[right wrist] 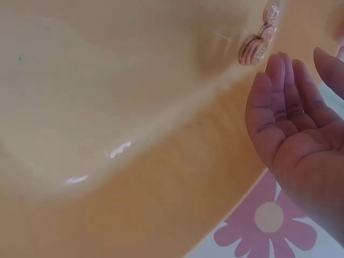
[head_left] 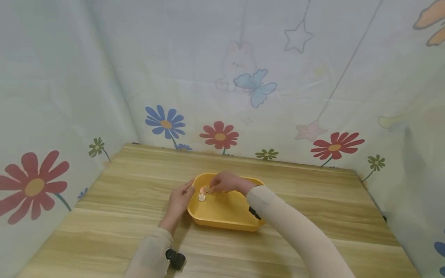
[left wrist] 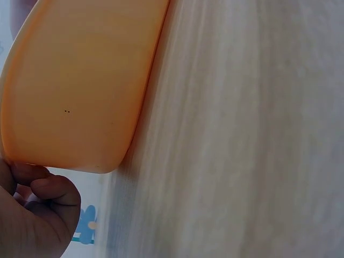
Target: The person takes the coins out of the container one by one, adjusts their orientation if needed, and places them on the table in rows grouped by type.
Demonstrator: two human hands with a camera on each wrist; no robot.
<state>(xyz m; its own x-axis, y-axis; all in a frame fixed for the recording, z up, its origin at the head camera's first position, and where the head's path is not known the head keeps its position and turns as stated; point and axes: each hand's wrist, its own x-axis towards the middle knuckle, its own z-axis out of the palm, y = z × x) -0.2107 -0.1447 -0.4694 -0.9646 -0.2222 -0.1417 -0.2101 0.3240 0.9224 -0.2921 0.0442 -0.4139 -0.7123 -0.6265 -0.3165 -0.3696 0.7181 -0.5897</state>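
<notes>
**Tray steadied on the left, coins under your right fingers**

Flowered cloth walls close in a pale wooden worktop (head_left: pixel 121 216), and the yellow tray (head_left: pixel 226 218) sits near its middle.

Your left hand (head_left: pixel 179 200) lies against the tray's left end, thumb up by the rim, fingers loosely curled below the corner in the left wrist view; it seems placed there to stop the tray sliding, though a real grip cannot be made out.

Just right of that hand, inside the tray's far-left corner, lie the small round coins (head_left: pixel 205 192), flat on the tray floor.

Your right hand (head_left: pixel 226 182) reaches in over the far rim, fingers relaxed and nearly straight, fingertips at the coins, holding nothing that shows.

The tray's long axis runs left to right, spanning between your two hands.
</notes>
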